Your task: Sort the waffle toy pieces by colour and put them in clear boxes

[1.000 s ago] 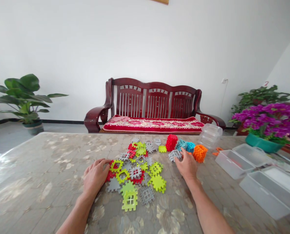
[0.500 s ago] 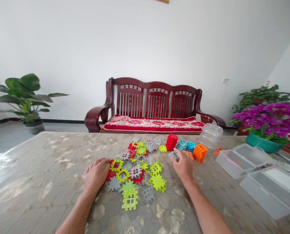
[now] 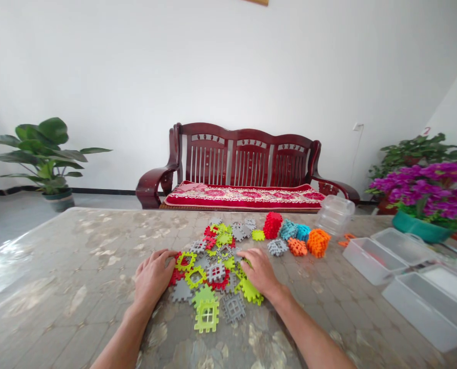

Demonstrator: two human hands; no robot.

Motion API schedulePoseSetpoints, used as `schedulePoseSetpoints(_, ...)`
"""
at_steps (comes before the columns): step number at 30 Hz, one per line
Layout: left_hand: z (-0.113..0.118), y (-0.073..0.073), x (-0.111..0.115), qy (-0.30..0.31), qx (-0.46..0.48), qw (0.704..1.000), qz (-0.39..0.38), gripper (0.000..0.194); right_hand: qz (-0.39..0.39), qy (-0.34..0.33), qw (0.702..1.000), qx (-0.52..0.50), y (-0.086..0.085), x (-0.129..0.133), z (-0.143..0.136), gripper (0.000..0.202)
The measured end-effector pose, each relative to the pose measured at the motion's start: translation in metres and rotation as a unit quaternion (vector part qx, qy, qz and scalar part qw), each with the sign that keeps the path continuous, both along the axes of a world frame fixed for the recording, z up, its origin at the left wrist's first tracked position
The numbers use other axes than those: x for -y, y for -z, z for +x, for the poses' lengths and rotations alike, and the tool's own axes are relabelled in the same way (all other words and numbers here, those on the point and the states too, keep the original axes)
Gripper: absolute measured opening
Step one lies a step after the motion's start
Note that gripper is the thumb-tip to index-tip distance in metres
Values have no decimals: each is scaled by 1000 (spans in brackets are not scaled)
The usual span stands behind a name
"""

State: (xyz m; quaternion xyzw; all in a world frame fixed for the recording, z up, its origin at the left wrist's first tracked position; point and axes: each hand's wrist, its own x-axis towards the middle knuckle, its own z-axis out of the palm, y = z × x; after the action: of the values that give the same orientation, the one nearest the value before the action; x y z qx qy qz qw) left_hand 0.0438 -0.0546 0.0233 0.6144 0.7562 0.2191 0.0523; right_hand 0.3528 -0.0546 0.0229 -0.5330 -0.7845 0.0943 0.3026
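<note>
A loose pile of plastic interlocking building tiles in grey, lime green and red lies in the middle of the table, some with window cut-outs, such as a lime green window tile (image 3: pixel 206 315) at the front. My left hand (image 3: pixel 154 272) rests at the pile's left edge, fingers stretched toward the red tiles (image 3: pixel 176 275). Over the right side of the pile is my right hand (image 3: pixel 260 271), its index finger reaching to a grey tile; it covers part of a lime green tile (image 3: pixel 251 293). Nothing shows held in either hand.
Behind my right hand stand stacks of tiles: red (image 3: pixel 272 225), grey (image 3: pixel 277 247), blue (image 3: pixel 302 232), small orange (image 3: pixel 297 247) and larger orange (image 3: pixel 318 243). Clear plastic boxes (image 3: pixel 428 307) and a purple flower pot (image 3: pixel 416 227) stand right. A wooden bench (image 3: pixel 247 154) is beyond the table.
My right hand has moved left from the small grey stack to the right side of the pile, uncovering the grey and small orange stacks. My left hand stays in place.
</note>
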Motion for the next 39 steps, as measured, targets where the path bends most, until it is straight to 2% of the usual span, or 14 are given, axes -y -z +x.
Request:
schedulePoseSetpoints(7, 0, -1, 0, 1, -1, 1000, -7, 39, 83, 55, 994, -44, 1, -5, 11, 52)
schedulePoseSetpoints(12, 1, -1, 1, -1, -1, 1000, -1, 39, 126, 103, 985, -59, -2, -5, 23, 38)
schedulePoseSetpoints(17, 0, 0, 0, -1, 2, 1000, 1, 38, 154, 124, 976, -90, -4, -8, 32, 16)
schedulePoseSetpoints(19, 0, 0, 0, 1, 4, 1000, -2, 39, 128, 123, 977, -116, -3, -10, 35, 22)
schedulePoseSetpoints(24, 1, -2, 0, 3, 3, 1000, -9, 40, -5, 72, 983, -171, 4, -12, 39, 36)
schedulePoseSetpoints(28, 1, -2, 0, 3, -1, 1000, -8, 40, 10, 76, 989, -127, 10, -12, 39, 34)
schedulePoseSetpoints(31, 0, -1, 0, 3, -1, 1000, -5, 39, 0, 90, 992, -90, 6, -8, 35, 34)
schedulePoseSetpoints(39, 1, -2, 1, 1, -7, 1000, -8, 40, 3, 79, 996, 37, -7, 9, 23, 56)
